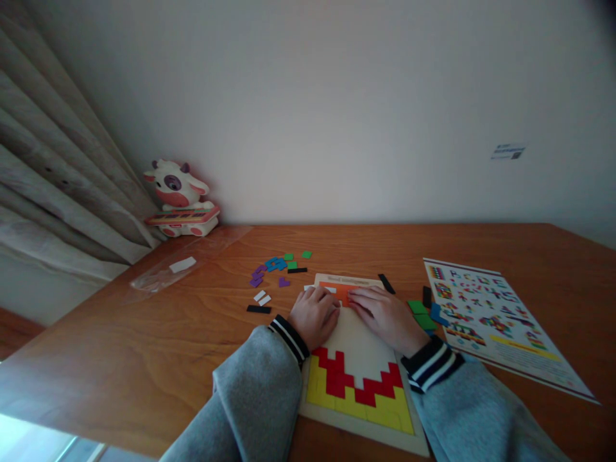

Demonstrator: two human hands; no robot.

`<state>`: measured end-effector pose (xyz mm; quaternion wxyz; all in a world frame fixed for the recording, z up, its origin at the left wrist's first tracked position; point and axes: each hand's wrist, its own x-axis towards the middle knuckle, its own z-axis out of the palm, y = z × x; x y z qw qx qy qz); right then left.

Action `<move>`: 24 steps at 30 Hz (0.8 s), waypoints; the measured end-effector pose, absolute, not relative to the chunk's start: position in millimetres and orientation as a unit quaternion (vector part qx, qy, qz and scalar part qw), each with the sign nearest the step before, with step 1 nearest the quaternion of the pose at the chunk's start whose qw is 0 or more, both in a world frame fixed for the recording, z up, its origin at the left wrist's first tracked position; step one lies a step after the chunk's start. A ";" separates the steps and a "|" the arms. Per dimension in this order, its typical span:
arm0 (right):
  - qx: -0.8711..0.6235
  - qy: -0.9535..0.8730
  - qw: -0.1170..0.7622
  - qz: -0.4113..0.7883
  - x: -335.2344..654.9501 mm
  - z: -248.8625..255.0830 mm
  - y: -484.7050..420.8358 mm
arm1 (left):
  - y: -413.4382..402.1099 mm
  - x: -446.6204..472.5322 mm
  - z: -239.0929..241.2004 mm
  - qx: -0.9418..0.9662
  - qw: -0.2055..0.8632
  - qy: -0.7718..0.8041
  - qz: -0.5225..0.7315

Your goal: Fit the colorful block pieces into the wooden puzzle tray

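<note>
A wooden puzzle board (363,327) lies in front of me. Yellow tiles (360,405) line its near end, with a jagged band of red tiles (337,378) beyond them. At the far end, orange tiles (342,292) show between my hands. My left hand (314,314) rests on the board's upper left with its fingers curled; what is under them is hidden. My right hand (387,316) reaches in from the right, its fingertips together against an orange tile. Part of the board lies beneath both hands.
Loose purple tiles (257,277), blue tiles (276,264), white tiles (262,298) and black tiles (258,309) lie left. Green tiles (422,316) sit right, beside a printed pattern sheet (500,321). A cow toy keyboard (183,205) and clear plastic bag (158,274) are far left.
</note>
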<state>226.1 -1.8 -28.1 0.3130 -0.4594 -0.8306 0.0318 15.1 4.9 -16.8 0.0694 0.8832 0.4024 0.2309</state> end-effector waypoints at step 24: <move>-0.587 -0.615 0.518 0.091 253.9 -49.5 18.1 | 6.3 14.0 -19.7 0.880 0.077 0.392 0.255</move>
